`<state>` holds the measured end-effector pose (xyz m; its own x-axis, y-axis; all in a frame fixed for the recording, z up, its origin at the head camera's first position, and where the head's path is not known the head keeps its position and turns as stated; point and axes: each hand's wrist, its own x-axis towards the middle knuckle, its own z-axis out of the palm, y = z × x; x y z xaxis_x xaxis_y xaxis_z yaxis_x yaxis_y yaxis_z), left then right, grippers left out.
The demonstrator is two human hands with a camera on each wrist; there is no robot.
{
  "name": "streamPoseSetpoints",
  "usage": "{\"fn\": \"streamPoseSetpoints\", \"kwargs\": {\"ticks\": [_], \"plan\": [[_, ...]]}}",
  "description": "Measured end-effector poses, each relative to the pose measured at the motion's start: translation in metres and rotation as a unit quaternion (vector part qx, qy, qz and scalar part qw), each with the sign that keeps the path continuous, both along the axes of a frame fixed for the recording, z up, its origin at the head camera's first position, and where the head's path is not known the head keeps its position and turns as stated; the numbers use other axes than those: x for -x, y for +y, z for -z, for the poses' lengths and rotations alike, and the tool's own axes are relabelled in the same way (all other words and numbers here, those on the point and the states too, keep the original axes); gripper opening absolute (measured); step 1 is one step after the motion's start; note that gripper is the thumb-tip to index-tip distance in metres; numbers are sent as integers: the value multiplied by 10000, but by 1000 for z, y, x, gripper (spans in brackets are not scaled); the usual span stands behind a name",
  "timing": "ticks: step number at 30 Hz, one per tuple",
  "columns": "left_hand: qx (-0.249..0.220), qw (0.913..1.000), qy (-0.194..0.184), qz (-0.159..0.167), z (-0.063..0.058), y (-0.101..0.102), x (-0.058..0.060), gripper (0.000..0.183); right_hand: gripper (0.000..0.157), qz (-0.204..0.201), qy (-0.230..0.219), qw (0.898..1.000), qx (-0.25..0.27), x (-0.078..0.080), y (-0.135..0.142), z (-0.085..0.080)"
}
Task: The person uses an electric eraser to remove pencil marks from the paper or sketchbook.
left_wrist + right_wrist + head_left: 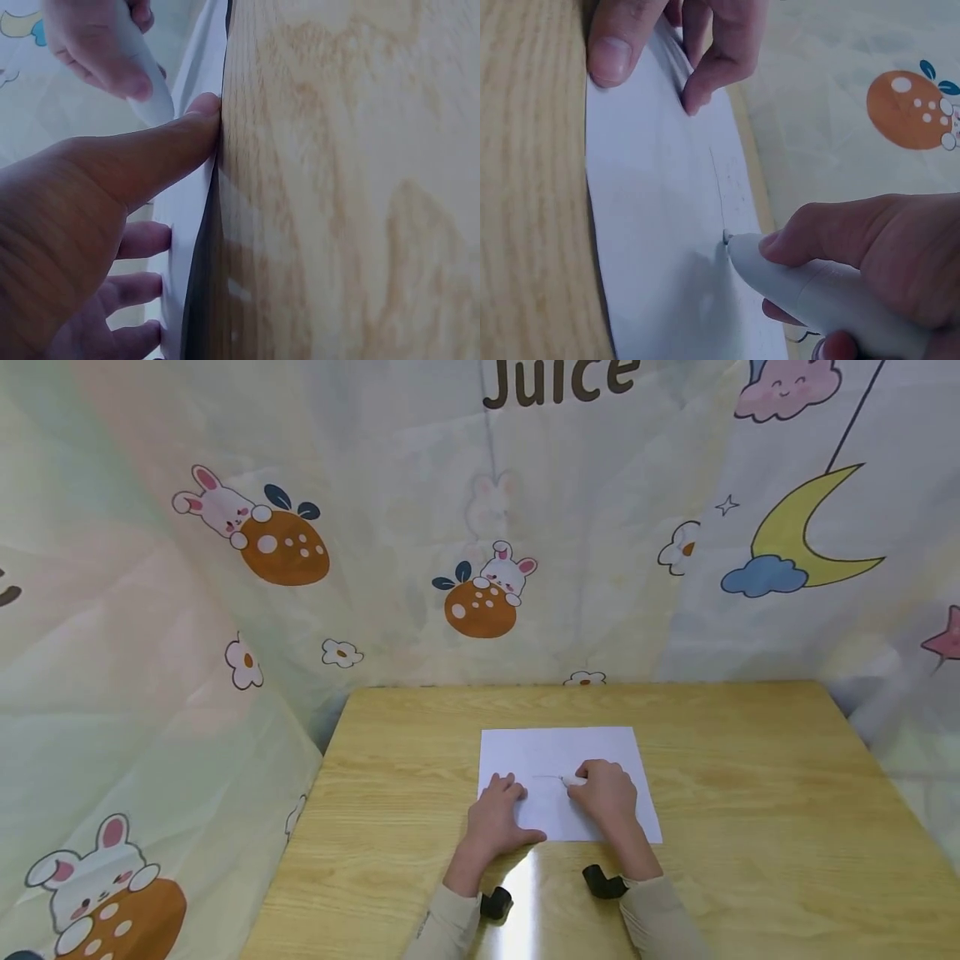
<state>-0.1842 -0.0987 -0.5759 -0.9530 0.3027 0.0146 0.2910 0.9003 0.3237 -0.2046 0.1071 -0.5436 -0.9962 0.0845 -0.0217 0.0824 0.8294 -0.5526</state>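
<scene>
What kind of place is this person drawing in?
Probably a small makeshift recording booth, not a lived-in room: a wooden table is hemmed in by a cartoon bunny-print fabric backdrop, and it bears only a white sheet of paper.

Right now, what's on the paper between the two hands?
Only a faint drawn pencil line on the white paper sheet, running from the white pen's tip toward the left hand; clearest in the right wrist view.

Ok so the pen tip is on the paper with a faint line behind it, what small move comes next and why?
Probably draw the pen a little further along the same line. Its tip touches the white paper at the end of a faint stroke, the right hand grips it, and the left hand presses the sheet flat on the table.
</scene>
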Motion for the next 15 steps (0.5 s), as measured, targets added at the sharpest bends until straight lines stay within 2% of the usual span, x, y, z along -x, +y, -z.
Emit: {"fn": "streamPoseSetpoints", "kwargs": {"ticks": [3, 7, 12, 15], "plan": [[11, 10000, -62, 13, -1, 0, -1, 71, 19, 52, -158, 9999, -37, 0, 1, 0], [31, 10000, 59, 5, -2, -1, 2, 71, 20, 2, -20, 10000, 15, 3, 1, -3], [91, 9999, -87, -27, -2, -2, 2, 72, 21, -27, -190, 9998, 11, 3, 2, -3], [56, 10000, -64, -11, -2, -2, 2, 72, 22, -9, -106, 9999, 7, 5, 1, -1]]}}
